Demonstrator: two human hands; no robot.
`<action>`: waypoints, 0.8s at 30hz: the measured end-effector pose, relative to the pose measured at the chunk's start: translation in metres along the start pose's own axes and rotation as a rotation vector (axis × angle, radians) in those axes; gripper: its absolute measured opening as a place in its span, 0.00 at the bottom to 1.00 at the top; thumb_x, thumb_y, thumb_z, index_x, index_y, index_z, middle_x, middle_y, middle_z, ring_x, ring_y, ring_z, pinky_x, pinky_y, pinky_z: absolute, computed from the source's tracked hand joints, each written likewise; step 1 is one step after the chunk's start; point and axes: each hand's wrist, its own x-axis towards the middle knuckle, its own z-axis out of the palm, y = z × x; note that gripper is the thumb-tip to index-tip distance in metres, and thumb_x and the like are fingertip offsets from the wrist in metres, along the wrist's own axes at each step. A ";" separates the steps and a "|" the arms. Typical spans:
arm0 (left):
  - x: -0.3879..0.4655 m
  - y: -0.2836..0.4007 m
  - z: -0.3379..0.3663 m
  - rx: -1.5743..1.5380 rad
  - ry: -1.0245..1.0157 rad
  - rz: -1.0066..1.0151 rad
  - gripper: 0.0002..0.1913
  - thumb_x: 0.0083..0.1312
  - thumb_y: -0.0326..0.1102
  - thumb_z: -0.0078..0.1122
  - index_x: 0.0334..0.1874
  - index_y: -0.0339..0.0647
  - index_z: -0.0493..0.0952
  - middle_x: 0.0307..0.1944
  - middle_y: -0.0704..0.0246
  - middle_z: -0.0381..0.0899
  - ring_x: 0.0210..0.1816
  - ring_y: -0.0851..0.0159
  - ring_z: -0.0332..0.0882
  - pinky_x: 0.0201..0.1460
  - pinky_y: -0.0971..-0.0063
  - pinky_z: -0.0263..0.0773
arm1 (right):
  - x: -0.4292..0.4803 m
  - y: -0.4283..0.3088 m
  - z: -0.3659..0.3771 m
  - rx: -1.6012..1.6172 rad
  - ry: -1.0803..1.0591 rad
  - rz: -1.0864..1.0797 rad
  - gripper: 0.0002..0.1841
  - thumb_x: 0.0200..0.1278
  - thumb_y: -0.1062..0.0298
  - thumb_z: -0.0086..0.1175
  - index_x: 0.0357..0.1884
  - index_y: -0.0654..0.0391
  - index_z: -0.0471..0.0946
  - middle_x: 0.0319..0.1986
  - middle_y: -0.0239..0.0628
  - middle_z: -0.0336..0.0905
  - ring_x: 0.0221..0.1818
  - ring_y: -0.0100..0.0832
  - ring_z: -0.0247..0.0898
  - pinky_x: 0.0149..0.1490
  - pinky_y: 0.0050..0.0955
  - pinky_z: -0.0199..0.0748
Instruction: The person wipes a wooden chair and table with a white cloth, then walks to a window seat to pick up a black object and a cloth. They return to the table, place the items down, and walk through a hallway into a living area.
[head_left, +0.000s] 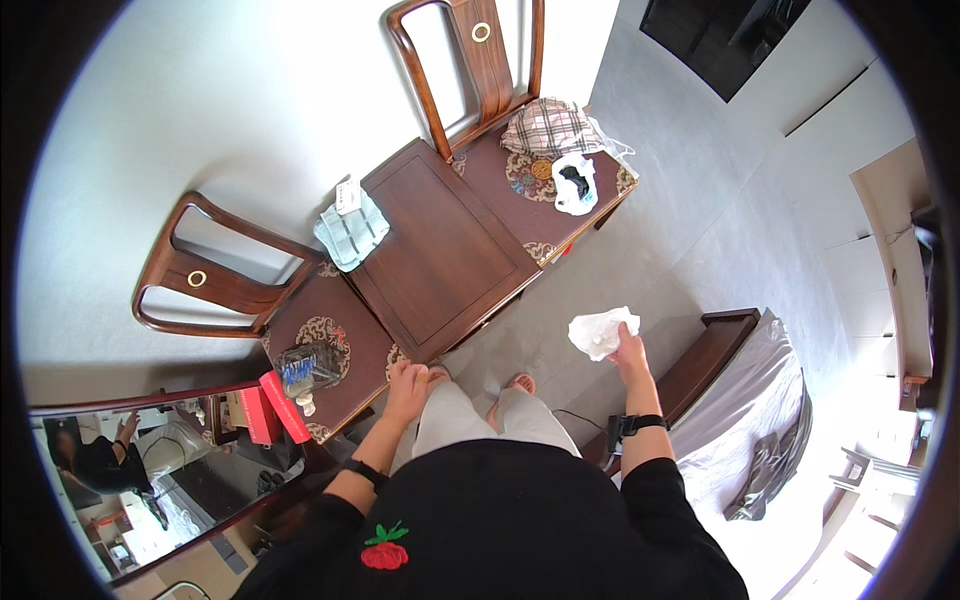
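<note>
My right hand (630, 352) grips a crumpled white tissue or cloth (602, 334), held out over the grey floor. My left hand (407, 388) is near the front edge of the left chair seat, its fingers curled; whether it holds anything cannot be made out. In front of me stands a dark wooden side table (442, 262) between two wooden chairs. On its back left corner lies a folded pale green cloth (351, 234) with a small white card (348, 196) on it. A dark clear plastic package (309, 365) lies on the left seat.
The right chair seat (495, 195) bears a plaid fabric bag (551, 129) and a white plastic bag (574, 184). Red boxes (285, 406) stand beside the left seat, by a mirror (180, 465). At right, plastic sheeting (739, 405) covers furniture with a dark wooden edge (709, 356).
</note>
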 end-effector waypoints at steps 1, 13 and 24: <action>-0.003 0.009 0.000 0.001 0.004 0.009 0.17 0.70 0.43 0.49 0.48 0.35 0.76 0.56 0.48 0.65 0.59 0.46 0.63 0.64 0.60 0.59 | -0.008 -0.007 -0.004 -0.248 0.044 -0.079 0.35 0.68 0.41 0.38 0.48 0.71 0.75 0.44 0.60 0.78 0.50 0.56 0.74 0.53 0.44 0.71; 0.054 0.082 0.009 0.014 -0.005 -0.096 0.17 0.66 0.43 0.56 0.49 0.37 0.75 0.59 0.48 0.61 0.60 0.46 0.64 0.63 0.63 0.62 | -0.008 -0.090 -0.055 0.156 0.081 -0.268 0.33 0.68 0.45 0.43 0.50 0.74 0.74 0.44 0.54 0.80 0.51 0.43 0.75 0.54 0.35 0.69; 0.145 0.101 0.082 -0.140 0.025 -0.210 0.18 0.63 0.43 0.60 0.47 0.35 0.75 0.56 0.49 0.61 0.58 0.47 0.64 0.64 0.63 0.62 | 0.066 -0.205 -0.094 -0.062 0.025 -0.340 0.37 0.67 0.41 0.41 0.51 0.76 0.73 0.46 0.59 0.78 0.54 0.47 0.73 0.56 0.37 0.67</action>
